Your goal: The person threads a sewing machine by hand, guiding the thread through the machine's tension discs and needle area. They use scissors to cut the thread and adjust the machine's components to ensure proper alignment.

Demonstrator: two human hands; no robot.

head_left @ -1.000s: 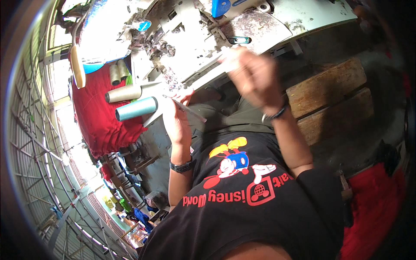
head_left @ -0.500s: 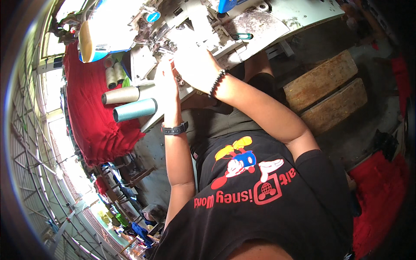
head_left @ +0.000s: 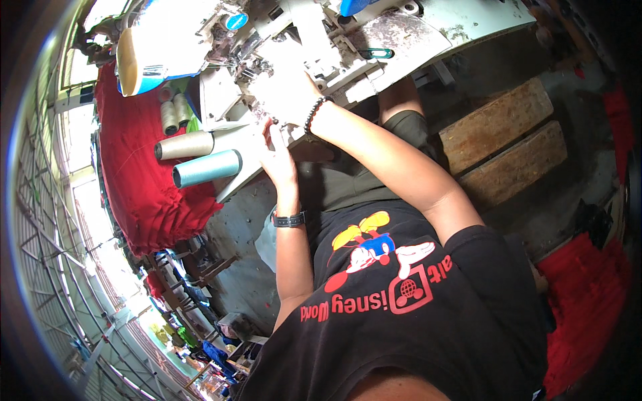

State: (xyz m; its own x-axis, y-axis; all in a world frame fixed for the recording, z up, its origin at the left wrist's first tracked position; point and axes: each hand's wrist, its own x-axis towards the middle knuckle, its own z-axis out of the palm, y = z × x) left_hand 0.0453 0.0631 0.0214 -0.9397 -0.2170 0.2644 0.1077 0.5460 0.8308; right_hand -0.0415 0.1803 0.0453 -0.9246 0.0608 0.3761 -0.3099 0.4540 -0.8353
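1. Sewing machine [head_left: 254, 61] at 11 o'clock; I place the work there.
2. Right hand [head_left: 287, 93], between 11 and 12, reaches in at the machine. Glare whites out its fingers, so I can't tell its grip.
3. Left hand [head_left: 277, 156], between 10 and 11, just below it. Fingertips unclear; can't tell whether anything's pinched.
4. Pale blue cone [head_left: 207, 168] between 9 and 10, beige cone [head_left: 186, 145] just beside it.
5. Progress: I judge it mid-job. Can't make out anything finished; amount left unclear.

A white sewing machine [head_left: 309, 25] with exposed metal parts [head_left: 250, 62], glare-washed, stands on a pale table [head_left: 483, 25].
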